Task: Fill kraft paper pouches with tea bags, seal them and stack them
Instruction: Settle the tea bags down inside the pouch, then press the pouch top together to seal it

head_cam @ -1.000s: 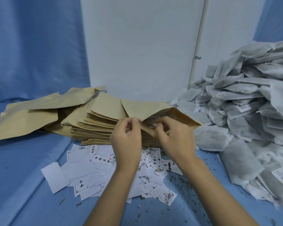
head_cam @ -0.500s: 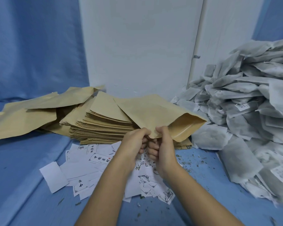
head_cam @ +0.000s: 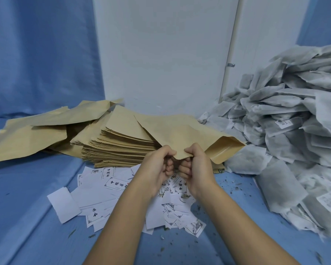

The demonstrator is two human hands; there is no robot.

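The left hand (head_cam: 157,165) and right hand (head_cam: 195,167) each keep a pinching grip on the near edge of 1 pouch (head_cam: 189,131). A second ago it lay on the stack (head_cam: 122,148). Now it is lifted with its mouth gaping right (toward the tea bags (head_cam: 285,131)), apparently ready for filling.

One wide-angle view, from a camera worn on the person's head, looking forward and down along both forearms. The left hand (head_cam: 157,167) and right hand (head_cam: 197,169), together gripping a kraft paper pouch (head_cam: 180,131), sit close to the lens near frame centre. A blue surface (head_cam: 27,188) spreads below, and a white wall (head_cam: 161,54) closes the background
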